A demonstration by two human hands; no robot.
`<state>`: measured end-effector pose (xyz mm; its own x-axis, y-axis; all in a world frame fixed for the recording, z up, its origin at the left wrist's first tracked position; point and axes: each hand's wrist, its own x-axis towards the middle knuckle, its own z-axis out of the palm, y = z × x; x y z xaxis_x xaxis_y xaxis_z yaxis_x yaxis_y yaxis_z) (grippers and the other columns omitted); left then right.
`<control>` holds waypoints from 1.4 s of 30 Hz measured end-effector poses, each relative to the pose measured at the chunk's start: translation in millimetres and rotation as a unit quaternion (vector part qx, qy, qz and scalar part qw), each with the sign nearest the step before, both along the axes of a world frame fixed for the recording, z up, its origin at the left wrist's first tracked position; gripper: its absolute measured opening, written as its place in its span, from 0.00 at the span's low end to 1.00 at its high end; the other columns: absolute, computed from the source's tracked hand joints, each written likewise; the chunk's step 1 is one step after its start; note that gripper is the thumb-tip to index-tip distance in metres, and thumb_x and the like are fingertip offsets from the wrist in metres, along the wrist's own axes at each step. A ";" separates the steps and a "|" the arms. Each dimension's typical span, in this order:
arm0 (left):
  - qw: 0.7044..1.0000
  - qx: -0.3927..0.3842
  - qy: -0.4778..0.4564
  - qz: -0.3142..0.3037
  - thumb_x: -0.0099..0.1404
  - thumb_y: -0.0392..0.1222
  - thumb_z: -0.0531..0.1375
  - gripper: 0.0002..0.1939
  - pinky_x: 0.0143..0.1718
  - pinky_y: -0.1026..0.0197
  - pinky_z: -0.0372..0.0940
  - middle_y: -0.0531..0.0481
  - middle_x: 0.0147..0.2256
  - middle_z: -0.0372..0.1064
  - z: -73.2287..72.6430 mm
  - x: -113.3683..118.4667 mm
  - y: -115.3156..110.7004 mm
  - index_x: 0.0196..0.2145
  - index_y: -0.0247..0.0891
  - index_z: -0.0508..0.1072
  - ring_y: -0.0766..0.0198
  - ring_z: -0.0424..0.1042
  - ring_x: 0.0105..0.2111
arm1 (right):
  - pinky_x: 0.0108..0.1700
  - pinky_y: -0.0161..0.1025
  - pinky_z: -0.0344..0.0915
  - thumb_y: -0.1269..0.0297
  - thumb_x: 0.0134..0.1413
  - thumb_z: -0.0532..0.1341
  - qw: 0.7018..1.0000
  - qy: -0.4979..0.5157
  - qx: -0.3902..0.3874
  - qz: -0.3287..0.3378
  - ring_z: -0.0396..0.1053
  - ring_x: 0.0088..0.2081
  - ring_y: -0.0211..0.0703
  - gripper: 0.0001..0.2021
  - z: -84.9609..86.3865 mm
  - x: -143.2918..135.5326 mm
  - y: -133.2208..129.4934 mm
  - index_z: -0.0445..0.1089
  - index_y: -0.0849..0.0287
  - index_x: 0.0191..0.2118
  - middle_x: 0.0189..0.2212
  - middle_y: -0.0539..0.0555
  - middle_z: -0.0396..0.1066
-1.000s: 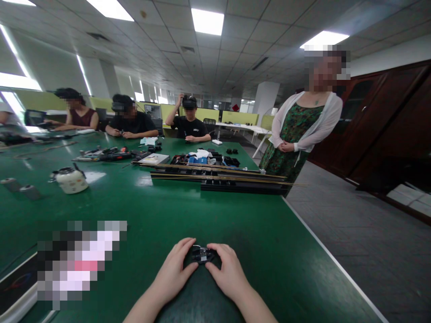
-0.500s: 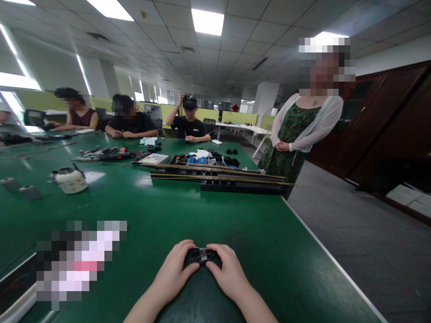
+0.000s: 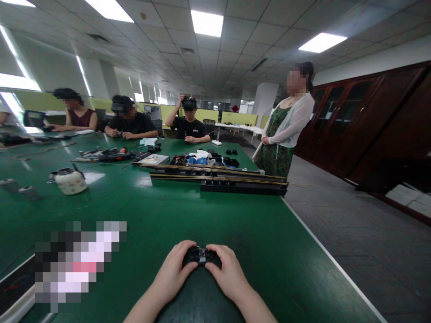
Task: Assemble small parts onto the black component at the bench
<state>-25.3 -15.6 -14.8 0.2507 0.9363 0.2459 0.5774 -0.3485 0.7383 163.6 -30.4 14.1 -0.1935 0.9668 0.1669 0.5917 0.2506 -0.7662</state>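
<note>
A small black part (image 3: 202,256) with a light grey patch on it is held between my two hands, low in the middle of the view, over the green table (image 3: 256,233). My left hand (image 3: 175,268) grips its left side between thumb and fingers. On the right side, my right hand (image 3: 226,268) grips it the same way. Its ends are partly hidden by my fingertips.
Long black rails (image 3: 242,185) with thin brass-coloured rods lie across the table ahead. A white pot (image 3: 71,181), grey cylinders (image 3: 29,193) and a blurred-out device (image 3: 81,264) are at left. Several people sit opposite; a person (image 3: 286,121) stands at right.
The standing person has moved left and farther back, beside the table's far right corner. The black part is tilted slightly differently between my hands, which stay almost in place.
</note>
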 end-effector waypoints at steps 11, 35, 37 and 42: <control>1.000 0.005 0.025 0.010 0.53 0.36 0.58 0.23 0.52 0.50 0.58 0.44 0.48 0.66 -4.2 0.8 1.5 0.48 0.41 0.66 0.55 0.63 0.50 | 0.51 0.46 0.55 0.69 0.44 0.61 0.999 -0.036 0.025 0.018 0.62 0.49 0.46 0.14 -2.2 -1.4 -0.3 0.71 0.49 0.41 0.44 0.51 0.69; 1.000 -0.009 0.001 0.017 0.53 0.36 0.58 0.19 0.49 0.51 0.61 0.47 0.43 0.70 2.7 2.5 -0.8 0.44 0.42 0.68 0.56 0.67 0.45 | 0.47 0.41 0.61 0.69 0.48 0.57 0.997 0.071 0.013 -0.037 0.67 0.42 0.44 0.09 -4.5 2.1 0.8 0.70 0.55 0.38 0.37 0.53 0.70; 1.000 -0.014 0.004 0.017 0.53 0.36 0.58 0.19 0.49 0.50 0.61 0.46 0.43 0.70 3.7 2.6 -1.1 0.44 0.42 0.68 0.56 0.67 0.45 | 0.46 0.40 0.62 0.69 0.48 0.57 0.995 0.091 0.012 -0.049 0.67 0.42 0.44 0.10 -6.6 3.0 2.1 0.70 0.55 0.38 0.37 0.52 0.70; 1.000 -0.016 0.005 0.011 0.53 0.37 0.58 0.19 0.50 0.50 0.60 0.46 0.44 0.69 4.3 2.2 -1.1 0.45 0.41 0.68 0.56 0.66 0.46 | 0.46 0.40 0.63 0.67 0.49 0.57 0.989 0.123 0.020 -0.074 0.68 0.42 0.43 0.10 -12.2 4.9 5.1 0.69 0.56 0.39 0.37 0.53 0.71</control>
